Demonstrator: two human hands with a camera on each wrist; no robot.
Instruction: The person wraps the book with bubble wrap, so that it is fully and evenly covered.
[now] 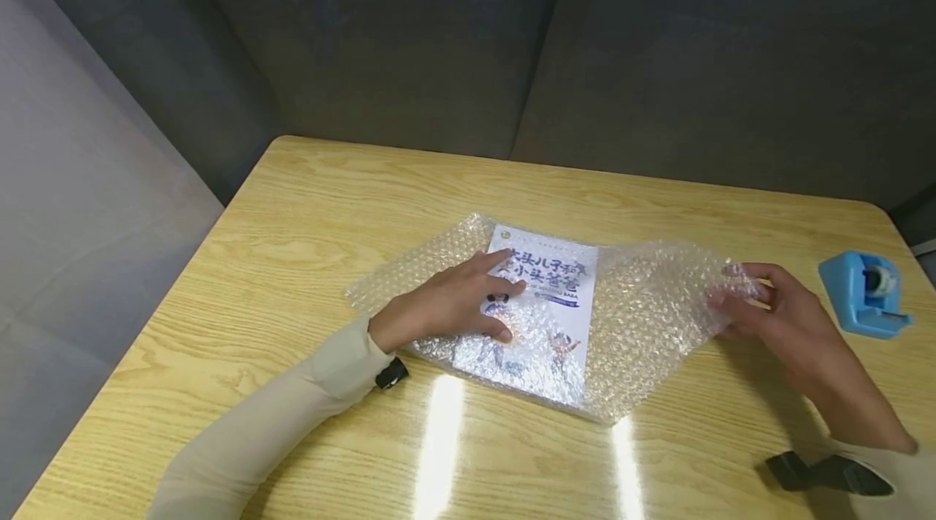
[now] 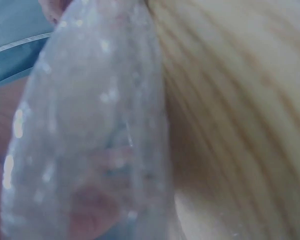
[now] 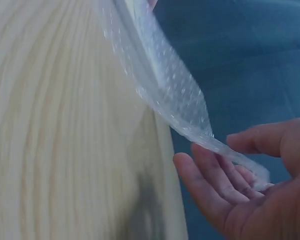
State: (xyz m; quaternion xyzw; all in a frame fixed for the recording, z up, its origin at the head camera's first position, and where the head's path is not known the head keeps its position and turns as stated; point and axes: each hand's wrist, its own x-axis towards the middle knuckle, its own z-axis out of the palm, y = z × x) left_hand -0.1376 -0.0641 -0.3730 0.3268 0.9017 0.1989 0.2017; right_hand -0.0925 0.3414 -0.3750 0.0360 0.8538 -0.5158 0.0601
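A book (image 1: 541, 276) with a white cover, printed with blue characters and cartoon figures, lies flat near the table's middle. Clear bubble wrap (image 1: 643, 317) spreads out from both sides of it, and its shiny surface shows over the lower cover. My left hand (image 1: 464, 296) rests on the book's left part with fingers spread. In the left wrist view, bubble wrap (image 2: 90, 115) hides part of that hand. Off to the right, my right hand (image 1: 782, 321) holds the raised right end of the wrap between thumb and fingers, as the right wrist view (image 3: 250, 185) also shows.
A blue tape dispenser (image 1: 863, 292) with a roll of tape stands at the right, beyond my right hand. The wooden table (image 1: 351, 187) ends at a dark grey partition (image 1: 409, 49) behind and a lighter grey sheet at the left.
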